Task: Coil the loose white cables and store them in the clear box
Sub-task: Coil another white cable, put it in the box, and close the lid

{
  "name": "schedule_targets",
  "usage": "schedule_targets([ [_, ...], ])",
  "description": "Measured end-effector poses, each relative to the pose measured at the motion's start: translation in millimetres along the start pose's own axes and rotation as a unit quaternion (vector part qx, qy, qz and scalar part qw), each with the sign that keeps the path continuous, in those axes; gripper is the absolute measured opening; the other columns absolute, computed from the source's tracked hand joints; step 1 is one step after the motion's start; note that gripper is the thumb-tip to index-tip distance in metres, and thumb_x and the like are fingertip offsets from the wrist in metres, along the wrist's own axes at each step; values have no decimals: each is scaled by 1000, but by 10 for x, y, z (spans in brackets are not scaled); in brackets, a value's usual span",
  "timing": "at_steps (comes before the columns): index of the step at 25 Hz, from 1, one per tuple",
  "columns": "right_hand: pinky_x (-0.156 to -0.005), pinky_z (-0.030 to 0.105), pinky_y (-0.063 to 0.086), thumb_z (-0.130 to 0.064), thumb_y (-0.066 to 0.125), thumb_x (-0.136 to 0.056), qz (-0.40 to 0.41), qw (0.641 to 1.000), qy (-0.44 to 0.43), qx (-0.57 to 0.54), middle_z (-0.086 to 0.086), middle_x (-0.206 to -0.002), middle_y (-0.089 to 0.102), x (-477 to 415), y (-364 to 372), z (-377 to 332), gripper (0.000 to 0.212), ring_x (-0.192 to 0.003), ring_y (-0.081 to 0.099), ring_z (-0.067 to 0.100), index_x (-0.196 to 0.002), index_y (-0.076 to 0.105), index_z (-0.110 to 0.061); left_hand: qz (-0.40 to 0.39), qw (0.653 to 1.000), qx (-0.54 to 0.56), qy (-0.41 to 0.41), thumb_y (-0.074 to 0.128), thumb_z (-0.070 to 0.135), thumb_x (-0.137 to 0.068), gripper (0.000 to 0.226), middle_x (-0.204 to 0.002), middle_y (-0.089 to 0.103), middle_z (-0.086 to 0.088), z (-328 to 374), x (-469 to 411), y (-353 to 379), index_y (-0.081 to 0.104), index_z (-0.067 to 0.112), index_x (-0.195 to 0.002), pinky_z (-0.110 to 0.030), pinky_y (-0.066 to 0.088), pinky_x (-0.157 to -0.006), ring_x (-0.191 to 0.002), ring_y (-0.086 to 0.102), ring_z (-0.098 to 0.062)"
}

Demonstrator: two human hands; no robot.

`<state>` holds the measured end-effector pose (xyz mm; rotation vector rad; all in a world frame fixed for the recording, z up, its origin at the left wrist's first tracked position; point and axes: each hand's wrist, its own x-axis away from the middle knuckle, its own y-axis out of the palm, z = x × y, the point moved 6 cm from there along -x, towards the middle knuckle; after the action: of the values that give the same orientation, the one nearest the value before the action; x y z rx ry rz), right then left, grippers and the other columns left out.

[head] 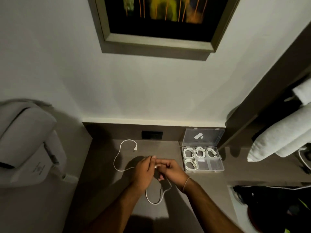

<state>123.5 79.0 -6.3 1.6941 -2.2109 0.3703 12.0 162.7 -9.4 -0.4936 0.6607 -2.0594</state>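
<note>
A loose white cable (117, 155) lies on the brown counter (101, 174), its far plug end near the back wall. My left hand (143, 172) and my right hand (170, 170) meet at the counter's middle, both pinching the cable's near end. A loop of the same cable hangs below the hands. To the right stands the clear box (222, 163) with its lid up. Several coiled white cables (199, 152) fill its compartments, and two front compartments hold none.
A dark socket plate (152, 135) sits in the back ledge. A white appliance (25, 145) is at the left. Rolled white towels (277, 137) lie on a shelf at the right. A framed picture (159, 22) hangs above.
</note>
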Motion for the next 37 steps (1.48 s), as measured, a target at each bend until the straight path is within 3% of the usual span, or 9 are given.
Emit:
schedule_targets([
  [3, -49, 22, 57, 5, 58, -102, -63, 995, -35, 65, 25, -95, 81, 104, 55, -318, 37, -49, 66, 11, -134, 58, -16, -24, 998, 46, 40, 52, 27, -110, 22, -92, 75, 9, 45, 23, -182, 73, 30, -104, -7, 51, -68, -88, 71, 6],
  [5, -43, 22, 50, -1, 67, -99, -65, 992, -50, 100, 30, -88, 79, 106, 50, -510, 33, -46, 63, 15, -123, 47, -11, -77, 992, 90, 53, 53, 22, -110, 26, -88, 78, 4, 70, 73, -239, 76, 30, -102, -22, 58, -70, -84, 74, -6],
  [11, -53, 18, 49, -16, 81, -92, -113, 985, -85, 94, -8, -54, 60, 94, -28, -887, 14, -47, 50, 6, -92, 69, -10, -202, 940, 262, -84, 48, 56, -105, 48, -46, 39, 12, 71, 263, -509, 64, 34, -66, -29, 44, -52, -39, 35, -2],
  [16, -78, 32, 54, -8, 67, -100, -124, 986, -71, -81, 3, -74, 66, 86, -35, -1006, 11, -70, 56, 17, -93, 73, -13, -331, 832, 444, -35, 56, 55, -103, 43, -55, 45, 10, 353, 468, -767, 74, 16, -105, -28, 56, -60, -39, 39, -3],
  [20, -65, 20, 52, -23, 58, -107, -112, 985, -80, -100, 1, -69, 59, 176, 325, -916, 21, -63, 51, 13, -94, 72, -14, -299, 751, 588, -31, 59, 32, -108, 32, -102, 78, -20, 659, 361, -987, 71, 5, -121, -40, 63, -88, -90, 79, -30],
  [22, -63, 15, 50, -34, 49, -111, -104, 991, -77, -41, -3, -64, 55, 257, 484, -847, 39, -60, 51, 10, -90, 74, -13, -237, 730, 641, -19, 56, 25, -110, 31, -145, 65, -21, 762, 207, -1115, 70, 6, -130, -39, 55, -109, -135, 64, -33],
  [25, -71, 17, 54, -29, 40, -115, -124, 986, -95, 66, -6, -63, 58, 383, 619, -801, 48, -62, 59, 11, -102, 77, -2, -160, 759, 631, -6, 48, 26, -112, 38, -157, 57, -7, 838, 17, -1271, 62, 12, -144, -37, 37, -125, -148, 52, -20],
  [31, -51, 23, 49, -30, 63, -105, -47, 959, -164, 229, -8, -57, 65, 638, 111, -1482, 28, -48, 57, 7, -87, 78, -13, -100, 942, 319, -19, 55, 23, -109, 28, -135, 75, 6, 863, -2, -1317, 75, 21, -129, -26, 49, -110, -125, 68, -1],
  [37, -65, 13, 51, -41, 74, -94, 70, 923, -289, 243, -4, -75, 81, 588, -304, -2474, 27, -70, 70, 0, -79, 81, -20, -284, 848, 447, -5, 46, 17, -112, 34, -130, 76, -20, 1170, 255, -1006, 74, 5, -126, -33, 54, -111, -126, 71, -30],
])
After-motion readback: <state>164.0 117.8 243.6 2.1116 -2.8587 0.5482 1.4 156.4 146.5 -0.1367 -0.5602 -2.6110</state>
